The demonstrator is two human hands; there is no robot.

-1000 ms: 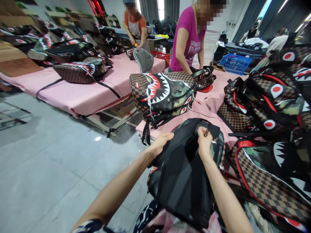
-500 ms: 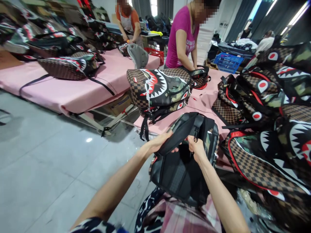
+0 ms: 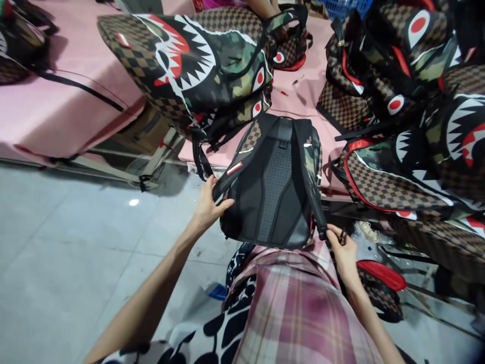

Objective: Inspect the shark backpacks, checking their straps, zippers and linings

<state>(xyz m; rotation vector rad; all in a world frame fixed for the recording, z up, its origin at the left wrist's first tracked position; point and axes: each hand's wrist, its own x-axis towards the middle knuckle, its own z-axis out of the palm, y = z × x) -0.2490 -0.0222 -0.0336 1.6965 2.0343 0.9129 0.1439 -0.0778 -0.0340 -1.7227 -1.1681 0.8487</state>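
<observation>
A backpack [image 3: 276, 187] leans against the pink table's edge at my lap, its black padded back panel facing me. Two black shoulder straps run down it. My left hand [image 3: 210, 205] is closed round the lower part of the left strap [image 3: 237, 169], thumb extended over the bag's side. At the lower right corner, my right hand [image 3: 343, 247] pinches the end of the right strap [image 3: 316, 207]. A small dark object [image 3: 343, 236] shows at the right fingers, too small to name. The bag's front is hidden.
A shark-mouth checkered backpack [image 3: 212, 65] lies on the pink table [image 3: 303, 96] beyond. More such backpacks [image 3: 397, 172] are heaped on the right. A co-worker's arm [image 3: 265, 7] reaches in at the top. Under the right side sits a red-trimmed bag [image 3: 382, 283].
My view has tipped downward. Both hands have moved from the top of the backpack to its lower sides, and the straps are now spread apart along the back panel.
</observation>
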